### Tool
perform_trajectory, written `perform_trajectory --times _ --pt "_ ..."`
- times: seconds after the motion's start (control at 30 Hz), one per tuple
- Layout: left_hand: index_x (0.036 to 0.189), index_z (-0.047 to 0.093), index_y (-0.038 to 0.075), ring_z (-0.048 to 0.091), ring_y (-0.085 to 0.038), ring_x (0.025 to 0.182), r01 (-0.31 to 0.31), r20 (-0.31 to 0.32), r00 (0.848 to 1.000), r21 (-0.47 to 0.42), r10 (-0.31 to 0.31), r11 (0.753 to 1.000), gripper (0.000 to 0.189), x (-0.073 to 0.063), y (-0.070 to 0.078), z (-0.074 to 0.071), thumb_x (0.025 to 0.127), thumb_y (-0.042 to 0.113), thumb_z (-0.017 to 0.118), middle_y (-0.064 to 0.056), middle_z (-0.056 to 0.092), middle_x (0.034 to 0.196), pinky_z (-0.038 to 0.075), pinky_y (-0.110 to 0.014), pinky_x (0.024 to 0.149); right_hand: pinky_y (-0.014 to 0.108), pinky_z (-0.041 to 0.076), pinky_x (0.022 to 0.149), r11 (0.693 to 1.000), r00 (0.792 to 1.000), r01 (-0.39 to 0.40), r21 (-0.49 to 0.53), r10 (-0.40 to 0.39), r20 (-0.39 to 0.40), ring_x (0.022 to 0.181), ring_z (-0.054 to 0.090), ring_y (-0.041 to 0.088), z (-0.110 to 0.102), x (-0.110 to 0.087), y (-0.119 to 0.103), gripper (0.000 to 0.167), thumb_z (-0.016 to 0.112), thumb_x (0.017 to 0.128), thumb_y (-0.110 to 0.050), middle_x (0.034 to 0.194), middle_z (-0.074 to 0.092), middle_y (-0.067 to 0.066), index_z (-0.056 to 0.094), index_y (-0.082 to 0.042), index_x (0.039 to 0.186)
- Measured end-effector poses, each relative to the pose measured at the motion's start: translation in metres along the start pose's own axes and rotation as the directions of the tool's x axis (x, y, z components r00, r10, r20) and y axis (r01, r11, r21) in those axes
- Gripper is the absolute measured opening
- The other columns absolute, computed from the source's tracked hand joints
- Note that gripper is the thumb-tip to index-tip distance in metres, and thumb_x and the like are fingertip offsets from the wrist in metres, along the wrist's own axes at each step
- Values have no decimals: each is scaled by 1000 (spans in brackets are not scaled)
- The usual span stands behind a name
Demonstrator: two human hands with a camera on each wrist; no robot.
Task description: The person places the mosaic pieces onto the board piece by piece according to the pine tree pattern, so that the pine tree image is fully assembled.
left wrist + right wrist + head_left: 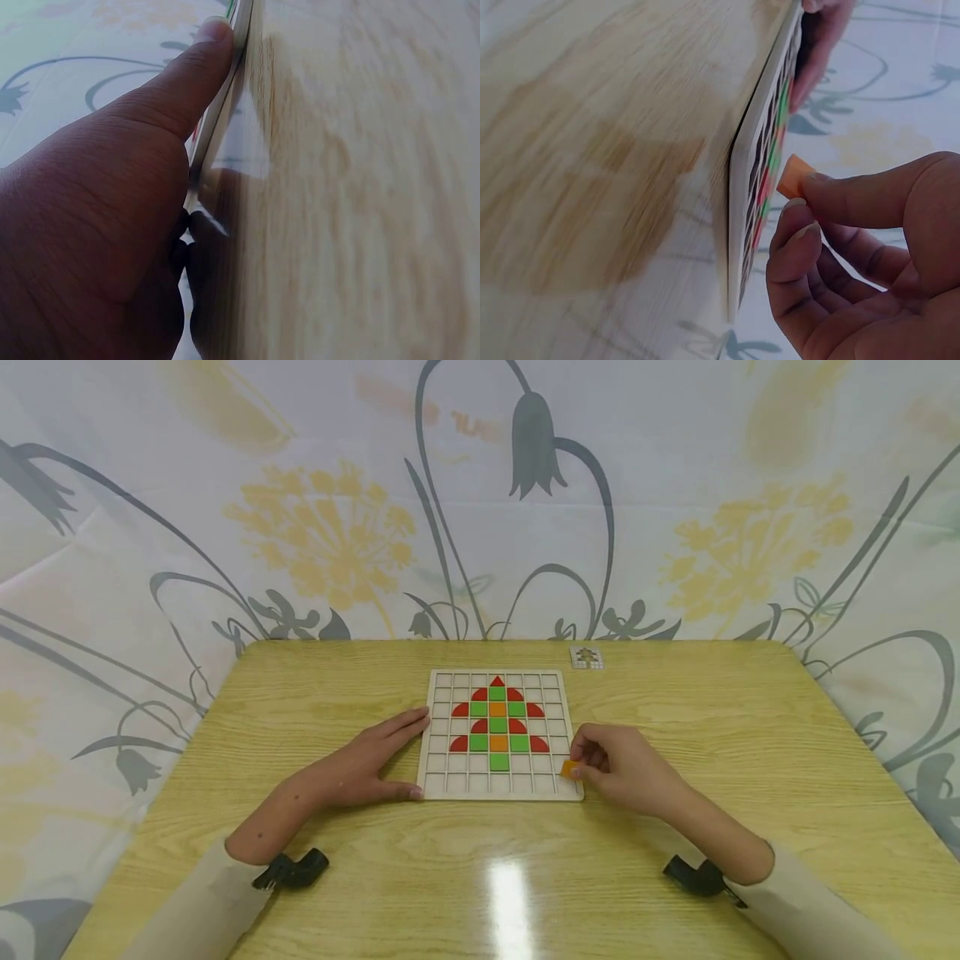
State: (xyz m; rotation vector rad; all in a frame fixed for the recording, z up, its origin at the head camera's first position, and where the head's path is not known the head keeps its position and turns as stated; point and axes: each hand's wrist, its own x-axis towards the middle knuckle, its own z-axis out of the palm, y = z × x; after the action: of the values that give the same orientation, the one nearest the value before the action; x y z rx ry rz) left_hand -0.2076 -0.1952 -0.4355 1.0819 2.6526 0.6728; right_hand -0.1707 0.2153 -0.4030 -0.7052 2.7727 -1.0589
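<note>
On the table lies a square white grid board (pixel 450 783) whose cells hold a tree shape of green squares, orange squares, red quarter-round tiles and a red triangle (pixel 497 682) on top. My left hand (pixel 360 768) rests at the board's left edge, fingers extended, with fingertips and thumb touching the rim. Between thumb and fingers of my right hand (pixel 626 768) is a small orange square tile (pixel 793 177), pinched just over the lower right cells of the board. In the left wrist view the thumb (pixel 169 94) lies along the board's edge.
Beyond the board's far right corner lies a small pattern card (pixel 587 657) with a printed tree design. The wood-grain table (pixel 420 877) ends at a flower-patterned cloth (pixel 480 527) behind it. A dark wrist camera is fixed at each sleeve.
</note>
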Motion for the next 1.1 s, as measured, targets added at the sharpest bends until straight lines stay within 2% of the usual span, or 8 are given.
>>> perform_trajectory --times 0.33,0.7,1.1 --pt "171 21 11 18 -32 163 13 -7 1000 -5 -13 1000 106 0 2 0 93 52 80 -5 14 178 29 -57 126 26 53 66 997 997 66 41 -67 41 74 58 12 18 20 -15 18 77 92 2 83 65 -6 66 -13 91" --pt "171 21 10 19 -32 163 3 -7 1000 2 -3 1000 106 0 1 1 94 53 79 -5 15 178 29 -57 125 26 51 65 994 990 103 37 -106 90 71 57 10 35 40 -27 17 81 92 -6 79 63 -8 68 -15 90" --pt "171 21 11 18 -32 163 6 -1 1000 -4 -6 1000 105 0 0 0 94 53 78 -5 14 178 29 -58 125 26 52 66 987 982 145 69 -152 108 72 56 9 49 51 -34 18 85 89 -6 77 61 -7 68 -13 90"
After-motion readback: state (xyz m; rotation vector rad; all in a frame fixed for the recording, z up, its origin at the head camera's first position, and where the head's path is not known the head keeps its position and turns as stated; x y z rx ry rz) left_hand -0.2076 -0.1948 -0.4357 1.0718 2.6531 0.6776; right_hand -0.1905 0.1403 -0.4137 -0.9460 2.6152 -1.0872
